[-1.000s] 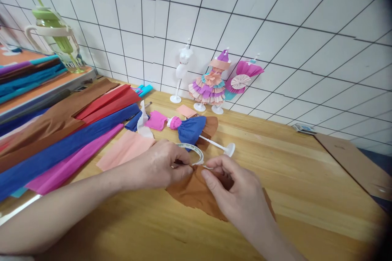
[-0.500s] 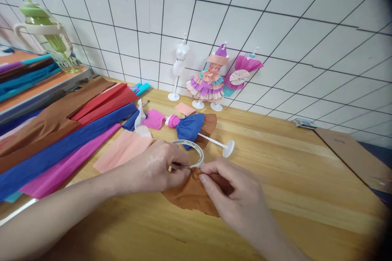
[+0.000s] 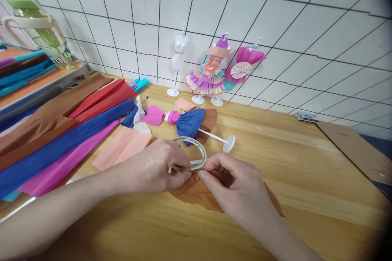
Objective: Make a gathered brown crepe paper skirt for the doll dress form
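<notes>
Brown crepe paper [image 3: 196, 196] hangs in gathered folds from the fingertips of both hands, just above the wooden table. My left hand [image 3: 165, 167] is closed, pinching the paper's upper edge and also gripping a roll of double-sided tape [image 3: 202, 151]. Thumb and forefinger of my right hand [image 3: 234, 183] pinch the same edge close beside the left fingertips, against the tape ring. Part of the paper is hidden behind the right hand and shows again beyond it. Just past the tape lies a small mannequin in a blue paper skirt [image 3: 190, 123], its white stand pointing right.
Coloured crepe strips [image 3: 61, 142] cover the left side. A peach paper piece [image 3: 121, 147] and a pink scrap [image 3: 154, 115] lie nearby. Along the tiled wall stand a bare mannequin [image 3: 180, 49] and two dressed ones [image 3: 208, 75]. Cardboard [image 3: 352, 147] lies right, a green-lidded bottle [image 3: 45, 32] left.
The right fingers have shifted along the paper's edge, and more brown paper now shows right of that hand. The tape ring has tilted and moved slightly right. The view has shifted a little.
</notes>
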Demonstrator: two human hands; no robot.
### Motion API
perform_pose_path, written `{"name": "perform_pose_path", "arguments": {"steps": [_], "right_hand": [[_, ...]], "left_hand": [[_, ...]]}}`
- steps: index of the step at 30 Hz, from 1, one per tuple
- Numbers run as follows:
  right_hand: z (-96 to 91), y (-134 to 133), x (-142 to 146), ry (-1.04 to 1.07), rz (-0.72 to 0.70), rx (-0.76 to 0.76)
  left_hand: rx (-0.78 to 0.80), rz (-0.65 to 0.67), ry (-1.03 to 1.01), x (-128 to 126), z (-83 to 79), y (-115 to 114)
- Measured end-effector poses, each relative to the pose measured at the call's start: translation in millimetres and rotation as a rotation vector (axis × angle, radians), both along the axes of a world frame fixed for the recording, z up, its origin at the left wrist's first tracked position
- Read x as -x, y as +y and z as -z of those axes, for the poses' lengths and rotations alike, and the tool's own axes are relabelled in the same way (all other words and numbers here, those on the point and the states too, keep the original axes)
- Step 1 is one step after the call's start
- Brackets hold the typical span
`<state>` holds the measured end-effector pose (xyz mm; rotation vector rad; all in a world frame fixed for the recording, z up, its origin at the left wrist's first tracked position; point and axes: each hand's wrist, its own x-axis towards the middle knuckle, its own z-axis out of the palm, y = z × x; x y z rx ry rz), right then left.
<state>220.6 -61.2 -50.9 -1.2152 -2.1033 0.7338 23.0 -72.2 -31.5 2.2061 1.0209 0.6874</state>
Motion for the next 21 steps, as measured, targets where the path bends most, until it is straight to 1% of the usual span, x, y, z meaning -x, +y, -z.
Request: {"name": "perform_pose_path", "arguments": {"steps": [3, 7, 9, 10, 11, 12, 13, 14, 15, 16, 17, 18, 19, 20, 21], "right_hand": [[0.4, 2, 1, 0.034, -0.005, 0.094], [2.1, 8, 2, 0.052, -0.136, 0.231], [2.9, 12, 1, 0.079, -0.154, 0.262], [2.9, 14, 0, 0.112, -0.132, 0.26], [2.4, 16, -1, 0.154, -0.098, 0.25], [1.3, 18, -2, 0.196, -0.061, 0.235], [-0.2, 19, -3, 0.235, -0.026, 0.22], [-2.1, 20, -5, 0.269, 0.001, 0.208], [-4.3, 21, -6, 0.298, 0.024, 0.197], [-6.4, 21, -7, 0.321, 0.043, 0.187], [-8.2, 21, -8, 0.339, 0.057, 0.178], [-9.7, 21, -8, 0.352, 0.067, 0.168], [-10.8, 21, -8, 0.362, 0.073, 0.16], [-11.5, 20, -8, 0.365, 0.076, 0.156], [-11.8, 20, -8, 0.368, 0.08, 0.153]], "left_hand": [[-0.044, 0.03, 0.019, -1, -0.2, 1], [-0.11, 0.071, 0.06, 0, 5.5, 6], [-0.17, 0.053, 0.027, 2, 8.7, 9], [-0.215, 0.005, -0.014, 3, 9.7, 10], [-0.258, -0.078, -0.066, 4, 10.2, 11], [-0.276, -0.193, -0.124, 5, 10.4, 12], [-0.252, -0.33, -0.184, 7, 10.4, 12], [-0.175, -0.457, -0.237, 7, 10.7, 12], [-0.048, -0.546, -0.284, 7, 11.5, 12], [0.117, -0.573, -0.335, 7, 13.0, 11], [0.304, -0.542, -0.388, 5, 15.3, 10], [0.488, -0.456, -0.449, 2, 18.2, 9], [0.655, -0.341, -0.535, -2, 21.6, 8], [0.784, -0.254, -0.618, -7, 25.2, 6], [0.863, -0.201, -0.698, -11, 28.6, 4]]}}
